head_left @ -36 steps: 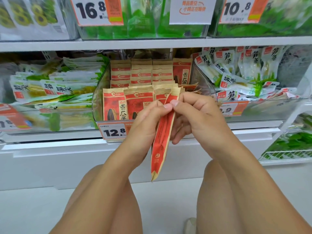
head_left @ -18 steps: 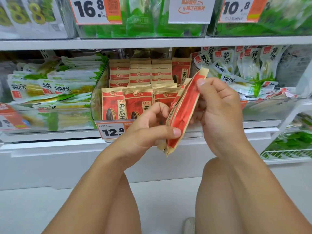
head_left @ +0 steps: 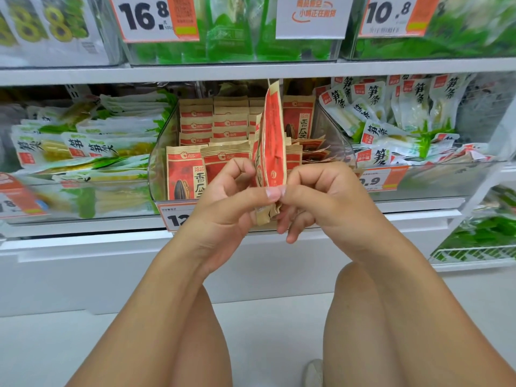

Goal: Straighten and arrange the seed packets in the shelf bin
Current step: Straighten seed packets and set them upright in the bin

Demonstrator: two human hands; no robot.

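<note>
Left hand [head_left: 223,208] and right hand [head_left: 321,199] both pinch the lower end of upright red-and-tan paper seed packets [head_left: 272,141]; clear plastic shelf bin [head_left: 156,163] sits just behind the fingers.

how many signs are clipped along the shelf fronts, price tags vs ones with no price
price tags: 5 (16.8, 10.8, a partly hidden 12, 9.9, one cut off at the left edge)
white notice sign with no price: 1
total: 6
</note>
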